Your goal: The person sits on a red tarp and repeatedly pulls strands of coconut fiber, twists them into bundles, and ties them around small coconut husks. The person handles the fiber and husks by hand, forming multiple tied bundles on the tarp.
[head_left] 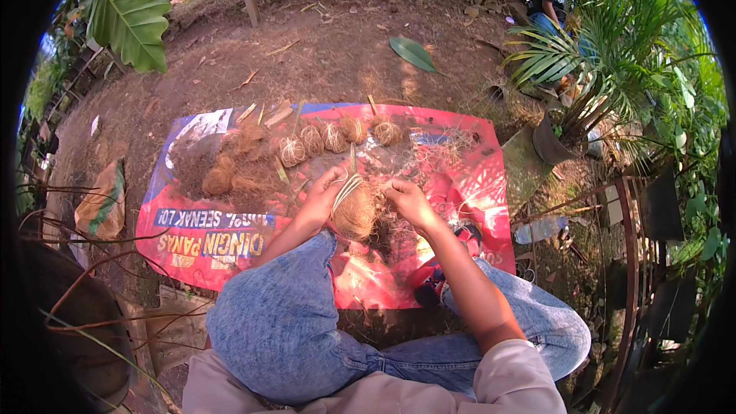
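Observation:
A brown ball of coconut fibre (356, 213) sits in front of me, with a thin upright stick (353, 156) at its top and pale string (346, 188) looped around its upper left side. My left hand (325, 190) is closed on the ball's left side, by the loops of string. To the right of the ball, my right hand (408, 201) is pinched closed at its edge; what lies between those fingertips is too small to make out. Farther off stands a row of several string-wrapped fibre balls (332, 138), one with a stick (372, 105).
A red and blue printed banner (491, 176) covers the ground before my crossed legs. Loose fibre (222, 175) lies on its left, tangled string (452, 146) on its right. Right of it are a plastic bottle (541, 230) and a potted palm (553, 138). Another person (546, 11) is at far right.

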